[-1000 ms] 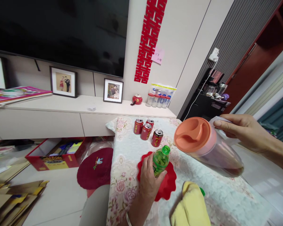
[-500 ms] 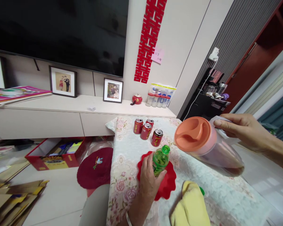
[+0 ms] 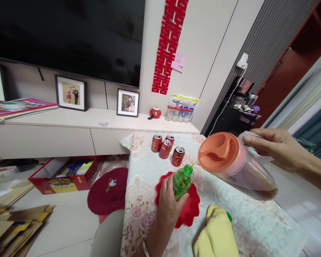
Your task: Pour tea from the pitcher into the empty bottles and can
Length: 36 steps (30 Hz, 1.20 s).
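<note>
My left hand is wrapped round a green plastic bottle with its mouth uncapped. The bottle is over a red scalloped plate; whether its base touches the plate is hidden. Off to the right, my right hand grips the handle of a clear pitcher with an orange lid. The pitcher tilts toward the bottle, and brown liquid lies low in its far end. No stream shows between them. A folded yellow cloth lies near me, with a green cap partly behind it.
Several red drink cans, one nearest the bottle, stand at the back of the cloth-covered table. Beyond is a white cabinet with framed photos, a red pot and lidded jars. A maroon stool stands left.
</note>
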Motion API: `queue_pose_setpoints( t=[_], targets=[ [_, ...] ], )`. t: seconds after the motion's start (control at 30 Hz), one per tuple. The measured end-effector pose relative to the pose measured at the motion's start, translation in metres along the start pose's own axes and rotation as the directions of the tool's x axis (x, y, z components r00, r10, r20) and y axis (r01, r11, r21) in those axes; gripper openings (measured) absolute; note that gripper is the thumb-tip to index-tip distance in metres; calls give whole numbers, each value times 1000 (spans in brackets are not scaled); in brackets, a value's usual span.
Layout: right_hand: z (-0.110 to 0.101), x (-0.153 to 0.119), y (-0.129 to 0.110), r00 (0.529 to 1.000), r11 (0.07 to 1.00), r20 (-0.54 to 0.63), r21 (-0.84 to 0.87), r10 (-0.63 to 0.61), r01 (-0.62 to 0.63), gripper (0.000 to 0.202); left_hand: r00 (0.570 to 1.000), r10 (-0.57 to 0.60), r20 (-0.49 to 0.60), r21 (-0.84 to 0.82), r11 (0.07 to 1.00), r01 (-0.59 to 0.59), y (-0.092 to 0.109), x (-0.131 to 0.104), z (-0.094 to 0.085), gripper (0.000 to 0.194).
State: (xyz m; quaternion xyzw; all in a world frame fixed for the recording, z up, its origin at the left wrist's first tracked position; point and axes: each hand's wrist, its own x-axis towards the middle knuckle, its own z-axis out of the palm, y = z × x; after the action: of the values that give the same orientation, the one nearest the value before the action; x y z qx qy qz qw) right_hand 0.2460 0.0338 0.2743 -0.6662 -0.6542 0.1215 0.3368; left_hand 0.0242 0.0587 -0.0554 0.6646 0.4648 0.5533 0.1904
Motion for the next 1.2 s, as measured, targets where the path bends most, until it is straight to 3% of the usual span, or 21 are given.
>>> queue_pose_setpoints(
  t=[1.2],
  targets=[
    [1,1,-1,1000,1000,2,4,-1,1,62,1000,-4,-15,4,1000,4,3,1,0,70]
  ],
)
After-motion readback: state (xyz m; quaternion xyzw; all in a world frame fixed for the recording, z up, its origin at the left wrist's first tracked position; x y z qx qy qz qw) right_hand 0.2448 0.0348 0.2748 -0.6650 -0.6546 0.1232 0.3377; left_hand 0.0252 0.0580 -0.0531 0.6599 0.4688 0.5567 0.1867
